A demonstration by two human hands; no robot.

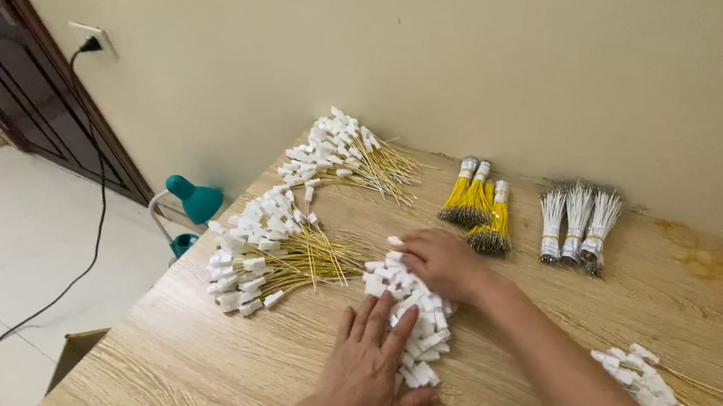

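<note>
Both hands are gathering a pile of white connectors [409,318] near the table's [197,368] middle; the left hand [372,365] is lying flat, fingers together; the right hand [443,262] is cupping the pile's far end, fingers curled; squaring probably calls for pressing inward evenly.

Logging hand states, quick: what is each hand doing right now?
Left hand: open, flat, fingers resting on the pile of white connectors.
Right hand: loosely curled over the pile's far edge; a grip cannot be told.

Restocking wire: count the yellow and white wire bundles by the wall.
6. Three yellow bundles stand left, three white bundles right, all at the table's far edge. None seem hidden.
</note>
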